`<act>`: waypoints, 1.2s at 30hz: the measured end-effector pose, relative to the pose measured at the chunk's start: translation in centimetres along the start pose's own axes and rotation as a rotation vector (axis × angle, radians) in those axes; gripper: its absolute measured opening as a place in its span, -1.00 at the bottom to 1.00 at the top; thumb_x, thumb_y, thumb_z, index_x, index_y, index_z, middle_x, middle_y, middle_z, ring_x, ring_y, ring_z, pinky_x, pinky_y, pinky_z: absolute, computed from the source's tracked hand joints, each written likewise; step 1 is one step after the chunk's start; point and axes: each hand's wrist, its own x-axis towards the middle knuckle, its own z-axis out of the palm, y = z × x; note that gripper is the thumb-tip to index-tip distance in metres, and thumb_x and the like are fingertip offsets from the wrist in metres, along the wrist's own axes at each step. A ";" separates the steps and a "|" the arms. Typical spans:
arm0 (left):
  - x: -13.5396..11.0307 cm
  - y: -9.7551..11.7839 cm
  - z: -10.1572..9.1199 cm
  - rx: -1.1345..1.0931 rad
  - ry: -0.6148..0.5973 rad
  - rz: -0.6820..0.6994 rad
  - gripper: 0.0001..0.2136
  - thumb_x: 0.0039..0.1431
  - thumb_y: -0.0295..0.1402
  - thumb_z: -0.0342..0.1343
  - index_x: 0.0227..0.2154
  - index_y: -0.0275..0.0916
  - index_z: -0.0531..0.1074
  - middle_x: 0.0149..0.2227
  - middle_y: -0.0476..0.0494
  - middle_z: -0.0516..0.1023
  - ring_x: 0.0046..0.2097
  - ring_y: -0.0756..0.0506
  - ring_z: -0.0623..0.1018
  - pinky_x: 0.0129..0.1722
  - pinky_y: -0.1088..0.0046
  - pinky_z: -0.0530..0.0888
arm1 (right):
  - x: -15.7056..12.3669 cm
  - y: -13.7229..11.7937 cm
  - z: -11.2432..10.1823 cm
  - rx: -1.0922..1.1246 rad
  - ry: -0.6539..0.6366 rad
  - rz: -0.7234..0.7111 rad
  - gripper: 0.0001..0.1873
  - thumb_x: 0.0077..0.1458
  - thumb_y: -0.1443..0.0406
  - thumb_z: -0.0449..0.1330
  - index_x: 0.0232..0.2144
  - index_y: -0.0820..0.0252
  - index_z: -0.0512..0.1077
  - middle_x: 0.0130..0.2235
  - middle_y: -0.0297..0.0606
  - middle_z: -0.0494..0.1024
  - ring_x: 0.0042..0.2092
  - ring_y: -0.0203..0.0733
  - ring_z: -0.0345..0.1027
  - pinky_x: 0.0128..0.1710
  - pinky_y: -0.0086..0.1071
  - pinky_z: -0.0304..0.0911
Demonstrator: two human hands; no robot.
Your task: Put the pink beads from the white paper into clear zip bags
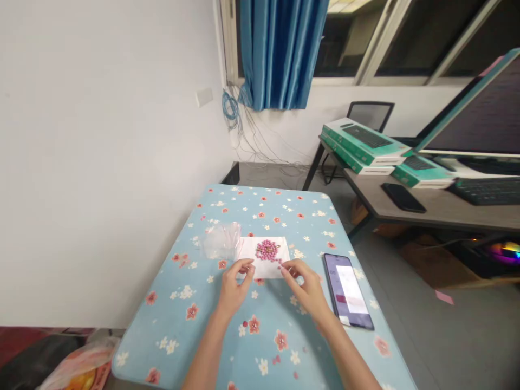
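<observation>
A pile of small pink beads (267,250) lies on a white sheet (264,258) in the middle of a table covered with a light blue flowered cloth (260,336). My left hand (234,287) rests at the sheet's near left edge, its fingers pinched together on something I cannot make out. At the near right edge my right hand (305,286) also has its fingertips pinched close, beside a few stray beads. A crumpled clear plastic bag (220,241) lies just left of the sheet.
A smartphone (348,290) with a lit screen lies right of my right hand. A desk (426,208) at the right carries green keyboard boxes (361,142), a black phone (403,197), a keyboard and a monitor. A white wall runs along the left.
</observation>
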 end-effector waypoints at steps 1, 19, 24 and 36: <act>0.0 -0.1 0.0 -0.001 -0.001 -0.001 -0.83 0.14 -0.31 0.06 -0.24 -0.21 0.47 -0.36 -0.07 0.59 -0.32 -0.02 0.55 -0.26 0.45 0.48 | 0.0 0.5 0.3 0.000 0.006 0.027 -0.81 0.18 0.21 0.06 -0.31 0.17 0.42 -0.33 -0.26 0.49 -0.36 -0.24 0.35 -0.33 -0.38 0.28; 3.2 0.3 2.8 0.066 0.017 0.104 -0.93 0.13 -0.42 0.01 -0.33 -0.22 0.37 -0.32 -0.08 0.49 -0.29 -0.02 0.48 -0.23 0.43 0.43 | 1.3 3.2 0.8 -0.393 -0.115 -0.028 -0.75 -0.01 0.42 0.06 -0.25 0.13 0.41 -0.30 -0.24 0.51 -0.22 -0.09 0.32 -0.20 -0.27 0.12; 4.0 -0.3 3.6 0.048 0.053 0.109 -0.91 0.13 -0.43 0.01 -0.31 -0.22 0.38 -0.31 -0.09 0.51 -0.30 -0.01 0.49 -0.24 0.45 0.44 | 1.9 3.2 1.2 -0.405 -0.157 -0.022 -0.73 -0.02 0.44 0.04 -0.26 0.15 0.41 -0.31 -0.26 0.52 -0.23 -0.12 0.32 -0.19 -0.28 0.11; 3.7 -0.7 3.9 0.040 0.063 0.094 -0.90 0.14 -0.39 0.01 -0.31 -0.22 0.41 -0.33 -0.07 0.54 -0.34 0.00 0.51 -0.28 0.48 0.44 | 1.7 4.3 1.4 -0.284 -0.105 -0.085 -0.83 0.07 0.36 0.06 -0.26 0.15 0.40 -0.27 -0.21 0.50 -0.20 -0.10 0.33 -0.16 -0.24 0.18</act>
